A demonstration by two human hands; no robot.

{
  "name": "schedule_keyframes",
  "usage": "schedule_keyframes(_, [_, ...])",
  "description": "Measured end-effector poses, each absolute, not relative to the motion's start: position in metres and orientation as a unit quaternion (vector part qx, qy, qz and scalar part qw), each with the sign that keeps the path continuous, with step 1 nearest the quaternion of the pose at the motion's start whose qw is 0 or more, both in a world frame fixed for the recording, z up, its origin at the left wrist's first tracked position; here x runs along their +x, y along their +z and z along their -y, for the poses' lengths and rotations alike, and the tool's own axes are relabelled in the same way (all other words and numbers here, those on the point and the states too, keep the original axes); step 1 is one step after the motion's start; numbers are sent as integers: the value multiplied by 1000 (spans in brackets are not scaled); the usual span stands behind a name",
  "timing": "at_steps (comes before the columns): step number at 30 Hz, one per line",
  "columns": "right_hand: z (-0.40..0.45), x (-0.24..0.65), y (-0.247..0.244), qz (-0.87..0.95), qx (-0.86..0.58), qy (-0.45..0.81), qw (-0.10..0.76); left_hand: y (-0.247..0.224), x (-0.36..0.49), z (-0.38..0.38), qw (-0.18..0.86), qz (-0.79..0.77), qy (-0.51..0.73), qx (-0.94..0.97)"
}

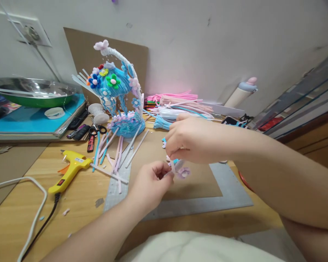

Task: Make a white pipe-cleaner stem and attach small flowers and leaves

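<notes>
My left hand [153, 182] is closed in a pinch on a short pale pipe cleaner [173, 167] above the brown cardboard sheet [150, 189]. Just above it, my right hand [187, 140] has its fingers curled together; whatever they grip is hidden behind them. A lilac pipe-cleaner flower [183, 173] appears right of the left fingertips. Bits of blue fuzzy pieces [164, 142] show beside and under the right hand, partly covered. A blue fuzzy jellyfish-like figure [114, 82] with coloured flowers hangs from a white curved stand behind my hands.
A yellow glue gun [71, 171] lies left, its white cable [41, 207] running forward. Loose pipe cleaners [117, 156], black-handled scissors [97, 130] and a white spool [98, 113] lie near the figure. Pink pipe-cleaner bundles [177, 97] lie at the back. A metal bowl [32, 89] stands far left.
</notes>
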State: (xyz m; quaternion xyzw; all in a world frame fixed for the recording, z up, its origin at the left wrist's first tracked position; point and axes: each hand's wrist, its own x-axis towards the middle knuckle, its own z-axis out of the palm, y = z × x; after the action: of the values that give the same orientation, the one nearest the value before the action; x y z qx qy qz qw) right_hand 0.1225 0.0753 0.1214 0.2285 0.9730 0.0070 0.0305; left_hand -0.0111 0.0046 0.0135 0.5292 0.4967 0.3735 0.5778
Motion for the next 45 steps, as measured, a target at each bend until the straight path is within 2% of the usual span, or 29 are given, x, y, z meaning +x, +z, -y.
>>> schedule_keyframes(5, [-105,123,126,-954,194,-197,120,17,-9,-1,625,-484,327,518])
schedule_keyframes(13, [-127,125,98,-883,164,-390,202,30,-8,8,706,-427,255,505])
schedule_keyframes(16, [-130,139,69,-830,183,-501,164,30,-14,5,725,-410,280,478])
schedule_keyframes(19, [-122,156,42,-776,224,-586,62,30,-22,-4,723,-412,341,438])
schedule_keyframes(21, [-108,163,30,-762,253,-596,-13,30,-27,-10,718,-410,377,417])
schedule_keyframes(24, [-79,165,24,-796,306,-514,-92,30,-31,-15,687,-430,415,414])
schedule_keyframes(27, [-48,158,30,-894,346,-247,-141,29,-31,-17,625,-479,445,426])
schedule_keyframes(29, [-31,152,36,-930,333,-63,-145,29,-30,-17,598,-498,453,435])
schedule_keyframes(32, [-16,144,44,-942,293,96,-134,27,-27,-17,585,-501,456,447])
schedule_keyframes(39, [-2,130,55,-938,201,253,-124,15,-24,-16,529,-505,439,523])
schedule_keyframes(45, [-3,121,71,-950,179,232,-106,16,-24,-9,414,-507,383,652])
